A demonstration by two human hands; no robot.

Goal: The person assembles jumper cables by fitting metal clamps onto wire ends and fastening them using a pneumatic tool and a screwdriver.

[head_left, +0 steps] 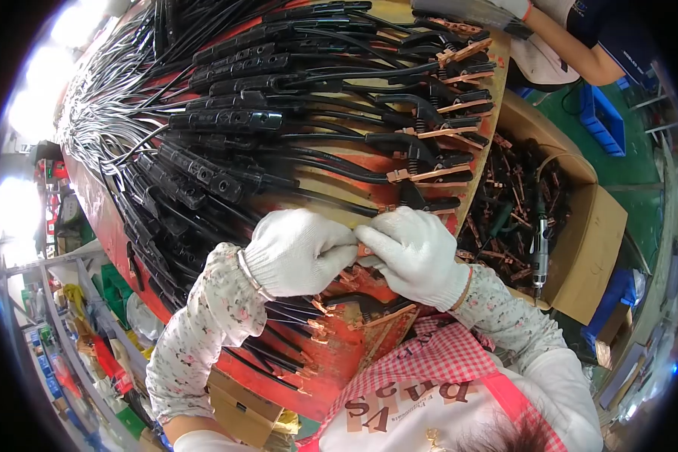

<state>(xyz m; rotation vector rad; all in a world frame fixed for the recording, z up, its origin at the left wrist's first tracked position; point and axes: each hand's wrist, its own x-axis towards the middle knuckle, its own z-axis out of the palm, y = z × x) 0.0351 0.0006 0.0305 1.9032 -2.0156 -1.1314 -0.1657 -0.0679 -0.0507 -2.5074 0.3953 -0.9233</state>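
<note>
Both my hands wear white knit gloves and meet over the near part of the table. My left hand (297, 252) is closed in a pinch, its fingertips pointing right; what they grip is hidden. Facing it, my right hand (418, 252) pinches a small copper-coloured piece (364, 249), mostly covered by the gloves. Just below the hands lies a black welding clamp (369, 305) with a copper jaw. Bare copper cable ends (320, 330) stick out beside it. Above my right hand, several black clamps with copper jaws (437, 173) line the table's edge.
Black cables with black plastic housings (226, 120) cover the table (346, 197). At right, a cardboard box (591, 248) holds many clamp parts, with a silver power tool (540, 252) hanging over it. A co-worker's arm (565, 45) is at top right. Shelves (75, 331) stand at left.
</note>
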